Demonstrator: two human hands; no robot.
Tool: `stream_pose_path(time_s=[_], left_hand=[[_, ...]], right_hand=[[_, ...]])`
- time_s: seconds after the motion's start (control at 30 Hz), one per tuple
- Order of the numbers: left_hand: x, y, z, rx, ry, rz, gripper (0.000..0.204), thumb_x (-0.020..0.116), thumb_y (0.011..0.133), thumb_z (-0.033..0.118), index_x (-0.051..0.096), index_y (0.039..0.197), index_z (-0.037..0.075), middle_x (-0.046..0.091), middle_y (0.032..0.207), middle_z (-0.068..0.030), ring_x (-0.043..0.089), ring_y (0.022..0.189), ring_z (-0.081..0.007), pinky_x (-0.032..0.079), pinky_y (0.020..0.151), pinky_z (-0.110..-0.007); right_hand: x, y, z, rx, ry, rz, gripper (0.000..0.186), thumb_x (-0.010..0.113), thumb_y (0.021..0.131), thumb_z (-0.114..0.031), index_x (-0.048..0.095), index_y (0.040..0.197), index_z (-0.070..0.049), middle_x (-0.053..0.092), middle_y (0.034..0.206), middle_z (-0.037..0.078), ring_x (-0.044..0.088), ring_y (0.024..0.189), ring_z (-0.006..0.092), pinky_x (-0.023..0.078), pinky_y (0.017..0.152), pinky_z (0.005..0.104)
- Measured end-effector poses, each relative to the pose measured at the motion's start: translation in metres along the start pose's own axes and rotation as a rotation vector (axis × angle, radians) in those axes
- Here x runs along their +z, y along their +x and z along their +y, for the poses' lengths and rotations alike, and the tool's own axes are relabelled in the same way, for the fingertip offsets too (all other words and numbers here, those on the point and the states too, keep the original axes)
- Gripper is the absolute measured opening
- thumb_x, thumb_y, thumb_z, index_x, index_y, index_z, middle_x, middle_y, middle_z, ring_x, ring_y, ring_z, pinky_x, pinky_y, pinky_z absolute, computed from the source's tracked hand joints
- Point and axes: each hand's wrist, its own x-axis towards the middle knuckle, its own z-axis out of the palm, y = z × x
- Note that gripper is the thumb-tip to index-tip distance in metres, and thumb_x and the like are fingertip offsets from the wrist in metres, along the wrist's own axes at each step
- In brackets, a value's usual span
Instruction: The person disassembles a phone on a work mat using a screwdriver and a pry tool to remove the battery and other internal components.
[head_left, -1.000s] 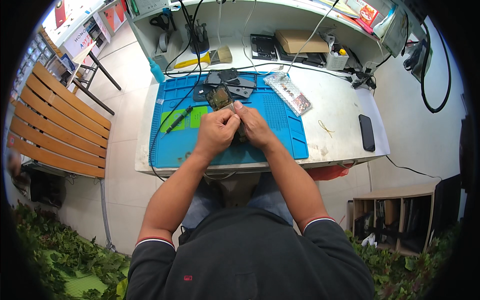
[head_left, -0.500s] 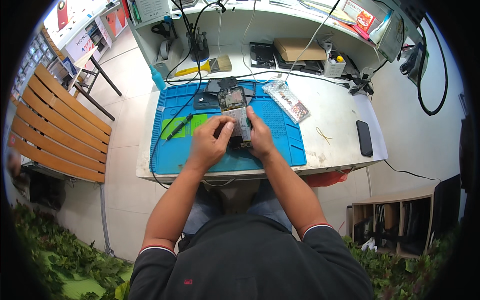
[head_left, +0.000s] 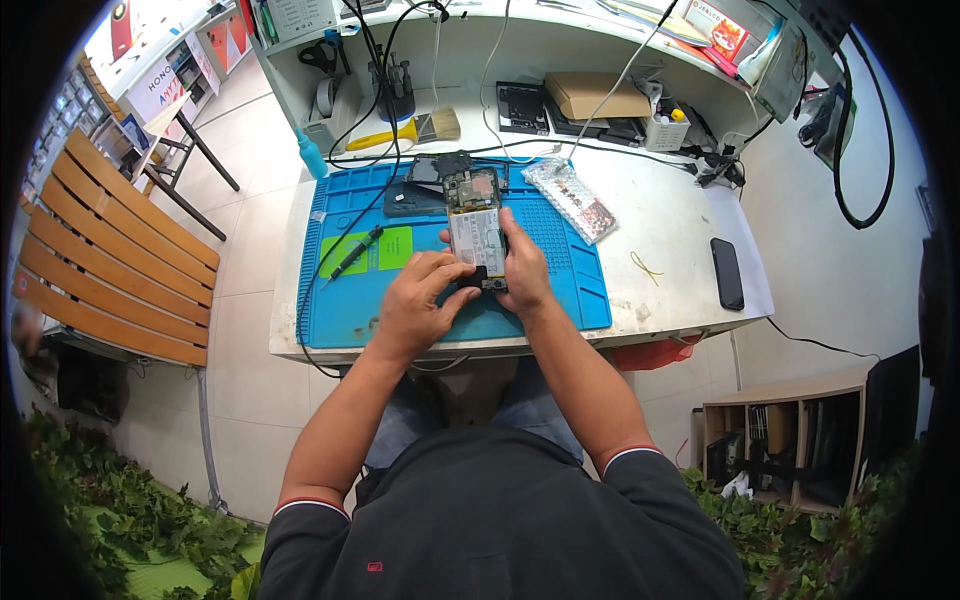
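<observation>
An opened phone (head_left: 478, 235), its silvery battery and upper circuit board exposed, is held above the blue work mat (head_left: 375, 322). My right hand (head_left: 525, 265) grips it along the right edge, with fingertips showing past the left edge. At the phone's lower left, the curled fingers and thumb of my left hand (head_left: 418, 305) close on its black bottom part. Exactly what they pinch there is hidden. Left of the phone, a dark pen-like screwdriver (head_left: 355, 252) lies across green pads (head_left: 395, 248). Dark phone parts (head_left: 415, 199) rest behind on the mat.
A bubble-wrapped packet (head_left: 572, 200) lies over the mat's right side. Farther right are a yellow band (head_left: 645, 267) and a dark phone (head_left: 727, 274). A yellow-handled brush (head_left: 437, 126) and blue bottle (head_left: 311, 155) stand toward the back. Black cables (head_left: 392, 160) hang across the mat's left part.
My left hand has moved down from over the battery to the phone's lower end, uncovering the battery. The phone is turned a little more upright in my right hand.
</observation>
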Motion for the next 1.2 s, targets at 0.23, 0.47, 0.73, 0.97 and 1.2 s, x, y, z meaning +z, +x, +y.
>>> stream_pose_path(time_s=[0.23, 0.47, 0.73, 0.97, 1.2], left_hand=[[0.004, -0.001, -0.006, 0.022, -0.004, -0.011, 0.029, 0.092, 0.082, 0.007, 0.078, 0.107, 0.006, 0.075, 0.109, -0.0071, 0.069, 0.105, -0.0292, 0.058, 0.089, -0.041], [0.002, 0.003, -0.004, 0.136, 0.005, 0.016, 0.029, 0.092, 0.079, 0.003, 0.077, 0.103, 0.008, 0.074, 0.106, -0.0069, 0.07, 0.102, -0.0301, 0.058, 0.086, -0.042], [-0.006, 0.001, 0.002, 0.172, 0.069, -0.026, 0.033, 0.092, 0.08, 0.001, 0.08, 0.111, 0.007, 0.076, 0.103, -0.0073, 0.073, 0.095, -0.0299, 0.06, 0.084, -0.041], [-0.001, 0.001, 0.007, 0.278, 0.168, 0.051, 0.034, 0.088, 0.084, -0.001, 0.081, 0.116, 0.007, 0.079, 0.106, -0.0094, 0.077, 0.095, -0.0296, 0.061, 0.083, -0.041], [-0.013, -0.003, -0.004, 0.338, 0.133, 0.038, 0.03, 0.089, 0.085, 0.0, 0.081, 0.115, 0.004, 0.081, 0.106, -0.0109, 0.079, 0.095, -0.0293, 0.064, 0.089, -0.04]], right_hand=[[-0.002, 0.0, 0.002, 0.003, -0.01, 0.003, 0.066, 0.029, 0.122, -0.049, 0.06, 0.147, 0.003, 0.076, 0.128, 0.023, 0.079, 0.108, 0.032, 0.066, 0.095, 0.0445], [0.001, 0.0, 0.001, -0.007, -0.027, 0.017, 0.067, 0.028, 0.122, -0.05, 0.06, 0.147, 0.003, 0.076, 0.128, 0.023, 0.079, 0.109, 0.0328, 0.067, 0.094, 0.045], [-0.001, 0.001, 0.002, 0.017, 0.032, 0.007, 0.069, 0.028, 0.122, -0.053, 0.058, 0.148, 0.004, 0.075, 0.129, 0.025, 0.078, 0.113, 0.0364, 0.068, 0.094, 0.0491], [0.002, -0.005, -0.002, -0.03, 0.024, 0.045, 0.056, 0.06, 0.11, -0.024, 0.044, 0.159, 0.0, 0.066, 0.143, 0.025, 0.073, 0.128, 0.0423, 0.063, 0.107, 0.0548], [0.004, -0.015, -0.006, 0.068, -0.112, -0.057, 0.089, 0.066, 0.08, 0.015, 0.039, 0.162, -0.006, 0.058, 0.155, 0.02, 0.073, 0.128, 0.0438, 0.065, 0.105, 0.0557]])
